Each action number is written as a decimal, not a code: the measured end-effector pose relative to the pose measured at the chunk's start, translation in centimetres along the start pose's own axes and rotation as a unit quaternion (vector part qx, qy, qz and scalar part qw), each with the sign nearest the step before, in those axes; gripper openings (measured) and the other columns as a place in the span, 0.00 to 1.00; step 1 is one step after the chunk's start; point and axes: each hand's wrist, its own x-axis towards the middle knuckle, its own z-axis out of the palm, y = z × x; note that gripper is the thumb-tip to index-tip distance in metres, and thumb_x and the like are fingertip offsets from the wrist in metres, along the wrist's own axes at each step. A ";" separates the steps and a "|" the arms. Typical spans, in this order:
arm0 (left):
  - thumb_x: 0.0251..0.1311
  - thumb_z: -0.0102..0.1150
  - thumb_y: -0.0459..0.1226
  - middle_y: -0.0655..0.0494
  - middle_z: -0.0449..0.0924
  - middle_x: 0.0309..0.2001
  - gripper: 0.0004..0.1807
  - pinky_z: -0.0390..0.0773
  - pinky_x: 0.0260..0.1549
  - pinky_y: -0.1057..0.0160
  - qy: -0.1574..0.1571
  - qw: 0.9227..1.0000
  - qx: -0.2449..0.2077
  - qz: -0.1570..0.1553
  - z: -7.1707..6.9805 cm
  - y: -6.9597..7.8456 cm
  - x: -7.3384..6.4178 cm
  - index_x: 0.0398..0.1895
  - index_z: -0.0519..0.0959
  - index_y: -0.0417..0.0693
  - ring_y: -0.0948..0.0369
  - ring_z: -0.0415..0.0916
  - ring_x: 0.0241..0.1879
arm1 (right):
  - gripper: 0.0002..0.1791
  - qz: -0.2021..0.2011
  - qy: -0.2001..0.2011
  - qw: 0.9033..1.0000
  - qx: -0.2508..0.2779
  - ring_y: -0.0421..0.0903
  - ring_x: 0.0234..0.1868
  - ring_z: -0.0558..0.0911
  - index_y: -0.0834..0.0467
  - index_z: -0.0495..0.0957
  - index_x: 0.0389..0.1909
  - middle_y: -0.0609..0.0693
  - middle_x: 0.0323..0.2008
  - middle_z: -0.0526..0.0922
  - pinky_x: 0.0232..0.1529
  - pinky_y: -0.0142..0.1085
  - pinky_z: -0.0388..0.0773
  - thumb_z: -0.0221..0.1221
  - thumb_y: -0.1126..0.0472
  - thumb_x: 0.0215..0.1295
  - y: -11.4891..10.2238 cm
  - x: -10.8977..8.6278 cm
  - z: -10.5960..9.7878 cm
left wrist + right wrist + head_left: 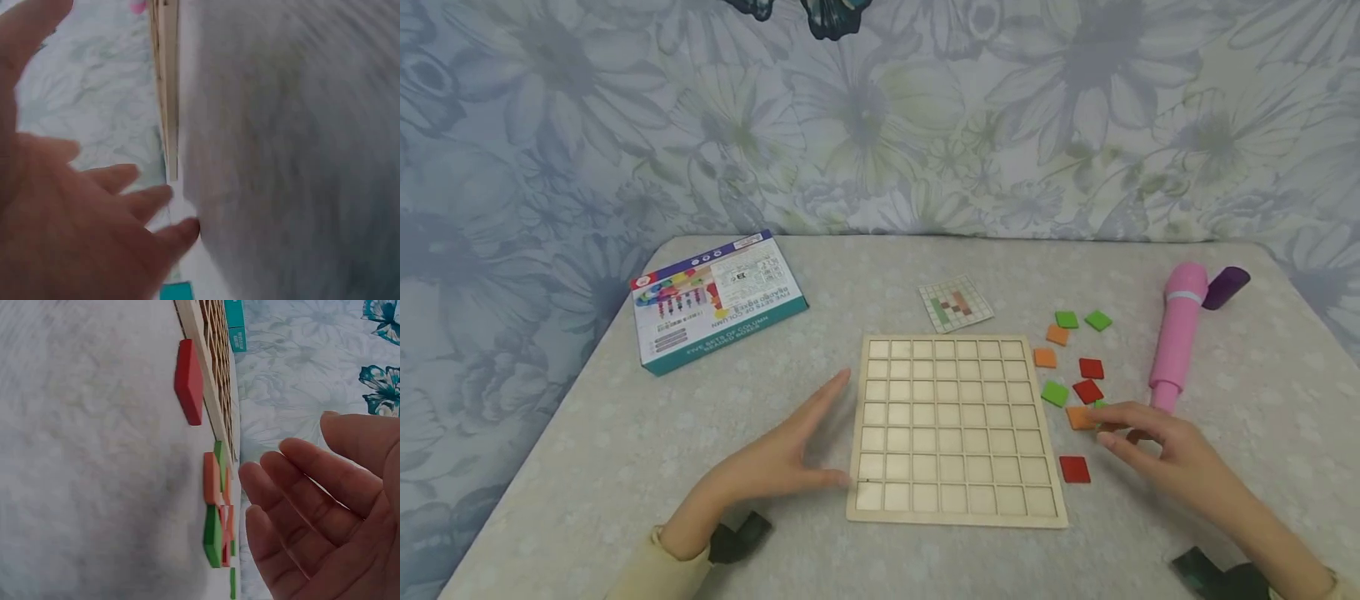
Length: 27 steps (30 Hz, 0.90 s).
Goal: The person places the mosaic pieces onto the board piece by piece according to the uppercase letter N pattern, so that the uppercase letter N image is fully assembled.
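Beside the loosely parted, empty right fingers (1126, 414), an orange tile (1078, 418) is lying, probably light, stiff, edge-pinchable. Left fingers (826, 400) are resting wide.

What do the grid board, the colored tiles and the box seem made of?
Grid board: likely bare wood, pale tan and matte.
Colored tiles: painted wood or plastic, evenly colored; I can't tell which.
Box: probably cardboard, with printed flat panels and straight edges.

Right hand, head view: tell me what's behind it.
Behind the right hand, a pink rod and part of a green tile show; the tile's remainder and any more rod are covered.
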 end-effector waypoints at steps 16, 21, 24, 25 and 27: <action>0.39 0.68 0.62 0.46 0.31 0.73 0.65 0.33 0.62 0.42 -0.056 0.989 0.132 0.030 1.6 -1.0 -0.3 0.75 0.42 0.49 0.47 0.25 0.70 | 0.19 -0.008 -0.045 0.999 -0.017 0.37 0.31 0.68 0.49 0.82 0.42 0.40 0.32 0.72 0.25 0.28 0.66 0.72 0.64 0.46 1.5 -0.5 2.1; 0.40 0.66 0.64 0.47 0.30 0.73 0.64 0.32 0.63 0.43 -0.064 0.987 0.149 0.022 1.6 -1.0 -0.4 0.75 0.41 0.49 0.47 0.24 0.70 | 0.22 -0.040 -0.039 0.998 -0.035 0.36 0.33 0.67 0.46 0.80 0.40 0.38 0.35 0.71 0.27 0.26 0.65 0.73 0.65 0.43 1.5 -0.6 2.6; 0.41 0.65 0.64 0.48 0.30 0.74 0.64 0.32 0.63 0.44 -0.068 0.986 0.153 0.018 1.7 -1.0 -0.4 0.75 0.41 0.49 0.48 0.24 0.70 | 0.24 -0.060 -0.032 0.997 -0.038 0.36 0.32 0.67 0.45 0.78 0.40 0.37 0.34 0.71 0.27 0.26 0.65 0.73 0.67 0.41 1.5 -0.6 2.8; 0.41 0.65 0.64 0.48 0.29 0.74 0.64 0.32 0.63 0.44 -0.069 0.986 0.152 0.017 1.7 -1.0 -0.4 0.75 0.41 0.49 0.48 0.23 0.70 | 0.25 -0.067 -0.030 0.997 -0.040 0.35 0.32 0.67 0.45 0.77 0.39 0.37 0.33 0.70 0.28 0.26 0.65 0.74 0.68 0.41 1.5 -0.6 2.8; 0.41 0.65 0.64 0.48 0.29 0.74 0.64 0.32 0.63 0.44 -0.072 0.986 0.152 0.014 1.7 -1.0 -0.4 0.75 0.41 0.49 0.49 0.23 0.70 | 0.27 -0.072 -0.029 0.996 -0.041 0.35 0.31 0.68 0.44 0.75 0.39 0.36 0.31 0.70 0.28 0.25 0.64 0.73 0.69 0.40 1.5 -0.5 2.8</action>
